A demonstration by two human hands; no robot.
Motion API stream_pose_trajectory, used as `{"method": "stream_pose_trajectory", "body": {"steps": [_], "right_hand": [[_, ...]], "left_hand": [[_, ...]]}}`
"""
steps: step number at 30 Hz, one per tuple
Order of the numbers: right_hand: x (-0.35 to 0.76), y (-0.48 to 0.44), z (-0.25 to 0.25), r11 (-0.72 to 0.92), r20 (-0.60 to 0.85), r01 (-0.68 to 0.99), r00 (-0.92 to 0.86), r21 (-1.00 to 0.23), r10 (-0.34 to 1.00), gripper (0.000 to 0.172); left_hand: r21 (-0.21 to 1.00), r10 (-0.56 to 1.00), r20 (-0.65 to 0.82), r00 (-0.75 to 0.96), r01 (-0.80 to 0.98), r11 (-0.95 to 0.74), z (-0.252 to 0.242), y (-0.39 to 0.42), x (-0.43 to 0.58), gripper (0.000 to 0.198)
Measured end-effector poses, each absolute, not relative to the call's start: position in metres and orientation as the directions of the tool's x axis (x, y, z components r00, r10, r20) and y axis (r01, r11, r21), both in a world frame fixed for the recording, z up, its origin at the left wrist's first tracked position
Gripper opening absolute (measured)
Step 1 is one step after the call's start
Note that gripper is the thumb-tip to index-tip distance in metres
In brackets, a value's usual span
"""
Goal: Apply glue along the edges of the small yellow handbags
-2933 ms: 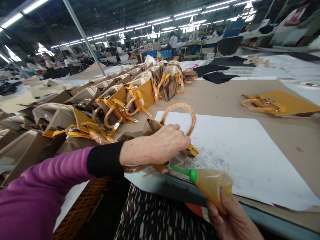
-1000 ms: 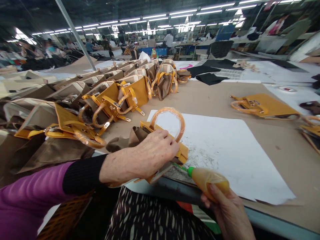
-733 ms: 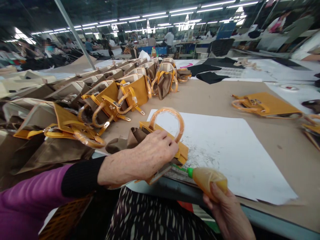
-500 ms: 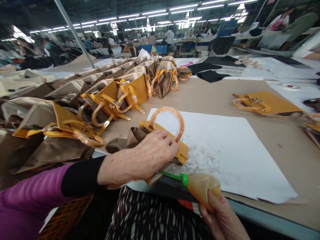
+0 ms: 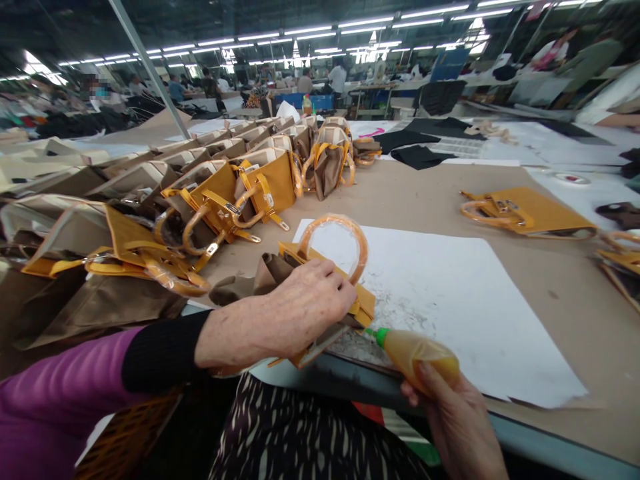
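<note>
My left hand [image 5: 300, 307] presses down on a small mustard-yellow handbag [image 5: 365, 303] lying at the near edge of the table, fingers curled over its top by the wrapped round handle [image 5: 334, 223]. My right hand [image 5: 457, 420] grips a squeeze bottle of yellowish glue [image 5: 423, 350] with a green nozzle. The nozzle tip touches the bag's lower edge just right of my left hand.
The bag lies on a white paper sheet [image 5: 450, 300] stained with glue marks. A long row of similar yellow and brown bags [image 5: 225, 193] runs along the left. Another flat yellow bag [image 5: 530, 213] lies at the right. Black fabric pieces [image 5: 420, 157] and other workers are farther back.
The bottle's nozzle has slid back to the right along the bag's lower edge after dipping left half a second ago. My left hand has stayed on the bag.
</note>
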State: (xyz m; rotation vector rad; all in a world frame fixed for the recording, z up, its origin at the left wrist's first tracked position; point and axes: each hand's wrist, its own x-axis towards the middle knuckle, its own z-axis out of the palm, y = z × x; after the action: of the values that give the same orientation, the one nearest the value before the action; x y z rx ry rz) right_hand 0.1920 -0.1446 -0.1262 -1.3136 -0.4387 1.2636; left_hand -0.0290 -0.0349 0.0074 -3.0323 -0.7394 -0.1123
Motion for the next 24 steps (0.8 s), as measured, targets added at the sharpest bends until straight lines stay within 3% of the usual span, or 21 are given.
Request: {"method": "stream_pose_trajectory", "body": {"steps": [7, 11, 15, 18, 20, 24], "right_hand": [[0.197, -0.138, -0.122, -0.268, -0.275, -0.075, 0.4, -0.961, 0.874, 0.045], [0.198, -0.135, -0.122, -0.147, -0.082, 0.139, 0.391, -0.979, 0.917, 0.042], [0.19, -0.14, -0.126, 0.059, 0.156, 0.338, 0.267, -0.939, 0.951, 0.035], [0.185, -0.145, -0.124, 0.164, 0.282, 0.465, 0.196, -0.87, 0.939, 0.045], [0.187, -0.148, -0.12, 0.133, 0.272, 0.459, 0.251, -0.879, 0.929, 0.045], [0.219, -0.158, -0.106, -0.032, 0.04, 0.123, 0.544, -0.992, 0.838, 0.032]], "left_hand": [[0.037, 0.436, 0.082, 0.896, 0.434, -0.9, 0.009, -0.021, -0.036, 0.014], [0.066, 0.404, 0.112, 0.908, 0.399, -0.915, 0.006, -0.015, -0.037, 0.017], [0.055, 0.425, 0.118, 0.898, 0.421, -0.905, 0.007, -0.015, -0.035, 0.009], [0.064, 0.438, 0.137, 0.889, 0.433, -0.899, 0.012, -0.016, -0.034, 0.003], [0.075, 0.463, 0.124, 0.878, 0.457, -0.887, 0.019, -0.017, -0.032, 0.001], [0.085, 0.546, 0.046, 0.837, 0.541, -0.837, 0.034, -0.019, -0.029, 0.007]]}}
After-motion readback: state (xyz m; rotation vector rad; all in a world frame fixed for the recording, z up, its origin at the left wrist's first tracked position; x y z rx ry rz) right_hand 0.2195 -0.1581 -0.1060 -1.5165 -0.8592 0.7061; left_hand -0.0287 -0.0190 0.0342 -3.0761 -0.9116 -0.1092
